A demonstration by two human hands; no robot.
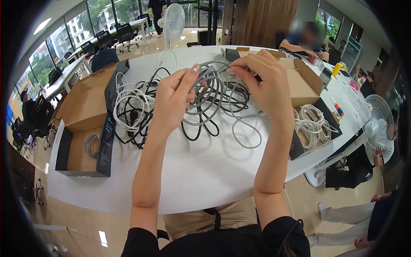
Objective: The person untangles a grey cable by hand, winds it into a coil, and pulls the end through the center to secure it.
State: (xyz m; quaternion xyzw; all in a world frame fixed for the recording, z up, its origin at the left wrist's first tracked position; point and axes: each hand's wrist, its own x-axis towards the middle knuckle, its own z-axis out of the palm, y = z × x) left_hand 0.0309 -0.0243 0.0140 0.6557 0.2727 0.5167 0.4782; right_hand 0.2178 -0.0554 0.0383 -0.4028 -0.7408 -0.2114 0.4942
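A grey cable [219,95] hangs in loose loops from my left hand [175,96], whose fingers are wrapped round the coil. My right hand [264,81] pinches a strand of the same cable at the upper right of the loops. One length of it droops toward the table below my right hand. Behind and left of the coil lies a tangle of white cables [130,103] and black cables [143,128]. More black cable shows through and behind the grey loops.
On the left, an open box [81,167] holds a small grey coil [91,145]. Another open box [321,141] on the right contains white cables [312,124]. The white table [192,180] curves around in front of me. A person [304,43] sits across it; a fan [376,115] stands at right.
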